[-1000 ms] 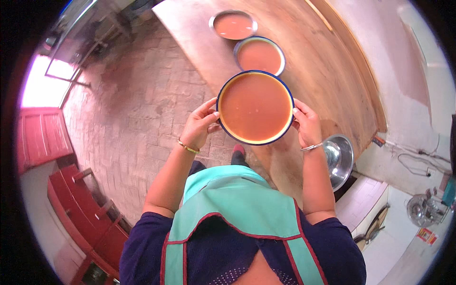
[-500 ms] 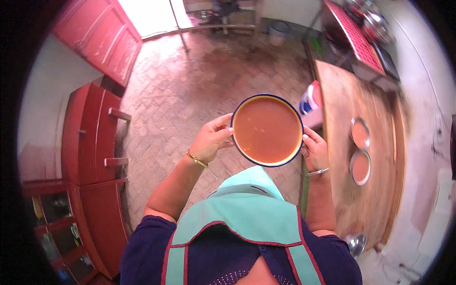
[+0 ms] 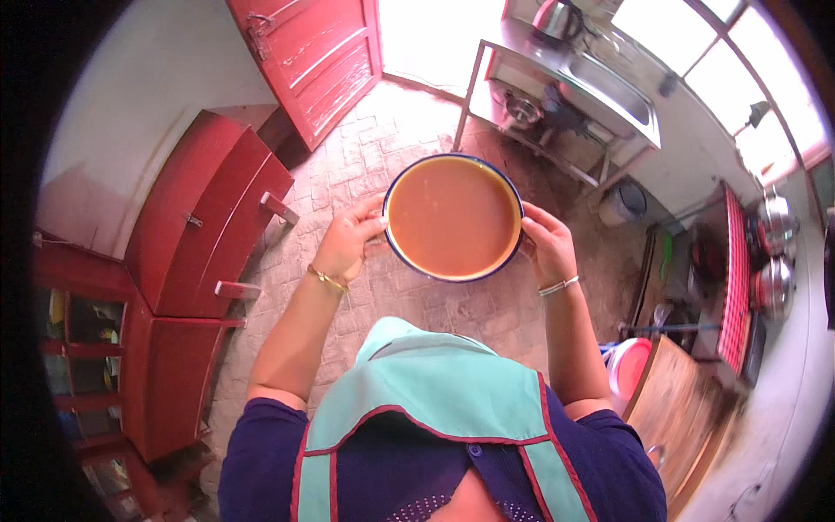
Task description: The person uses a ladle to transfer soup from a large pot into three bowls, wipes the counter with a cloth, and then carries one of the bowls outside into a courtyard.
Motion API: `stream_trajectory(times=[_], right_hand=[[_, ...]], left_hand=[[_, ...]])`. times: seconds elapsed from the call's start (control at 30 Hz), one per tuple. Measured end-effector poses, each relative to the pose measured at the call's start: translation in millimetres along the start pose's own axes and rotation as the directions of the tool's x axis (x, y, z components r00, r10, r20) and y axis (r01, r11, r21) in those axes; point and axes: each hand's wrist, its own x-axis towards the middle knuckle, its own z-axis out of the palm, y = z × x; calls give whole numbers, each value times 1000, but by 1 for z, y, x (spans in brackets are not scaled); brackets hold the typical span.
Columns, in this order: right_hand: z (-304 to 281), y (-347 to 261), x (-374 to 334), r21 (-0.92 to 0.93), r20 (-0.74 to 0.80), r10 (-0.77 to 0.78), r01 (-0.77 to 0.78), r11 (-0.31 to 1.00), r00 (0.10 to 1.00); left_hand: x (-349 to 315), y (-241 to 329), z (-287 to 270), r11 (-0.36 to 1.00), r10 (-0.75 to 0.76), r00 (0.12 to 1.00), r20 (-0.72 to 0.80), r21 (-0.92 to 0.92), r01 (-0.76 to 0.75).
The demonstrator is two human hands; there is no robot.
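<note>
Between my two hands I carry a wide round basin [image 3: 500,264] with a dark blue rim and a yellowish inside wall. Brown-orange liquid [image 3: 454,217] fills much of it, its surface nearly level. My left hand [image 3: 350,237] grips the rim on the left side, thumb on top and fingers curled beneath. On the opposite side my right hand [image 3: 550,244] holds the rim the same way. The undersides of both hands and of the basin are hidden. The basin is held out over the brick floor, in front of my green apron [image 3: 426,391].
Ahead stands a metal sink table [image 3: 600,87] with pots below. A bucket [image 3: 623,202] is beside it. At right are a red-checked shelf [image 3: 735,278] bearing steel pots, a pink-lidded tub [image 3: 628,365] and a wooden table [image 3: 683,400]. Red cabinets [image 3: 196,235] and a red door [image 3: 322,65] are left.
My body has turned rightward and moved ahead, away from the wooden table. The sink table has come into view, and the two dishes on the wooden table have left it. Both hands still hold the basin.
</note>
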Motion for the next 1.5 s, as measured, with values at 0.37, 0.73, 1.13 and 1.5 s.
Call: stream_trajectory(times=[0.37, 0.73, 1.13, 1.5], right_hand=[[112, -36, 342, 65, 54, -35, 32, 997, 998], [170, -68, 650, 35, -33, -67, 68, 997, 997], [175, -130, 891, 58, -327, -160, 189, 980, 931], [148, -173, 1067, 75, -648, -201, 324, 943, 735]], left_hand=[[316, 147, -109, 998, -4, 998, -60, 54, 7], [626, 272, -166, 997, -12, 1000, 26, 81, 10], [952, 360, -151, 980, -166, 944, 286, 152, 126], [1221, 410, -71, 917, -350, 788, 506, 359, 177]])
